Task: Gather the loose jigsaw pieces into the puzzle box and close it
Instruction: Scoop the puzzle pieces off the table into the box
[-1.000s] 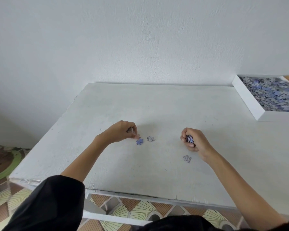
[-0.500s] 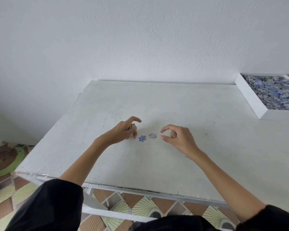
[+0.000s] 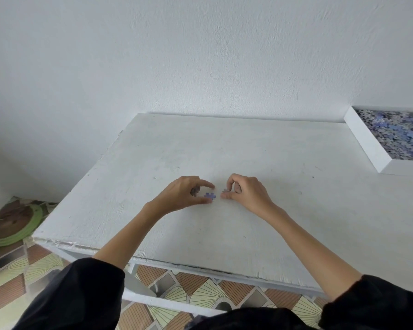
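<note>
The white puzzle box stands open at the table's far right, full of blue and grey jigsaw pieces. Both hands meet at the middle of the white table. A blue jigsaw piece lies on the table between the thumb and forefinger of my left hand, whose curled fingers hold something dark, seemingly other pieces. My right hand pinches a grey jigsaw piece at its fingertips, just right of the blue one.
The table stands against a white wall; its front edge is chipped. Patterned floor tiles show below, and a green-rimmed object lies on the floor at the left.
My right hand has moved left from a loose piece near its wrist, no longer seen, to the grey piece and pinched it. My left thumb and forefinger have closed around the blue piece.
</note>
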### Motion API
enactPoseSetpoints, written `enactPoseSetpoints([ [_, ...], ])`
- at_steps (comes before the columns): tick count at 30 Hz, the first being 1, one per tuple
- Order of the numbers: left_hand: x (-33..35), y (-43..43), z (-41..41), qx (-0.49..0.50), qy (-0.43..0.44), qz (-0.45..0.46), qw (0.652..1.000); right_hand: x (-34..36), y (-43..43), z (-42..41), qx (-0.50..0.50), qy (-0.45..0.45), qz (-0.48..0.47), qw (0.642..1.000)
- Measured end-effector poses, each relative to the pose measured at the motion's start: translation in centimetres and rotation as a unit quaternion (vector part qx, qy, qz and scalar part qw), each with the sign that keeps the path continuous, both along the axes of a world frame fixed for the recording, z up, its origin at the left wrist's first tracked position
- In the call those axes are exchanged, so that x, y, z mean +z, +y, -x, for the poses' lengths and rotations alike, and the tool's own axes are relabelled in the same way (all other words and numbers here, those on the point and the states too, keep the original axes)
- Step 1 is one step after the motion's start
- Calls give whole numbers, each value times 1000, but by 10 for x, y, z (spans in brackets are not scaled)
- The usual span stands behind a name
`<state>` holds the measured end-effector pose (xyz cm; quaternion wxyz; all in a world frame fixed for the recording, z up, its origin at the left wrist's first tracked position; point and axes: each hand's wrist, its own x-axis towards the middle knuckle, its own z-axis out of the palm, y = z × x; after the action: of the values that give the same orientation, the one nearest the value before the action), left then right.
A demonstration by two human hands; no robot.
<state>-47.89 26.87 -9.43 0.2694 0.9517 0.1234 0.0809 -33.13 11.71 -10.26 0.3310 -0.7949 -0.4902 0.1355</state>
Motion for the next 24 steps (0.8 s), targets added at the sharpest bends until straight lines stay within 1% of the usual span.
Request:
enactPoseSetpoints([
  [2, -1, -1, -1, -5, -6, -25, 1000, -1, -3, 1, 9, -26, -10, 1000],
  [4, -2, -1, -3, -8, -19, -44, 999, -2, -7, 0, 3, -21, -46, 999],
  [6, -1, -1, -5, -13, -27, -52, 998, -2, -11, -1, -10, 16, -59, 998],
  [8, 0, -2, -8, -8, -19, -40, 999, -1, -16, 0, -20, 62, -64, 996],
  [11, 4, 1, -13, -1, 31, 4, 999, 2, -25, 0, -25, 126, -66, 989],
  [13, 8, 4, -16, -19, 64, 34, 997, 4, -31, -3, -32, 169, -67, 983],
  [15, 9, 6, -18, -31, 75, 39, 996, 5, -39, -7, -37, 187, -71, 979],
  [17, 8, 5, -18, -34, 61, 14, 997, 5, -48, -9, -34, 183, -88, 979],
  [19, 7, 2, -19, -38, 47, -1, 998, 5, -59, -11, -30, 159, -102, 982],
  [24, 7, -6, -29, -60, 40, 45, 996, 4, -83, -20, -20, 142, -74, 987],
])
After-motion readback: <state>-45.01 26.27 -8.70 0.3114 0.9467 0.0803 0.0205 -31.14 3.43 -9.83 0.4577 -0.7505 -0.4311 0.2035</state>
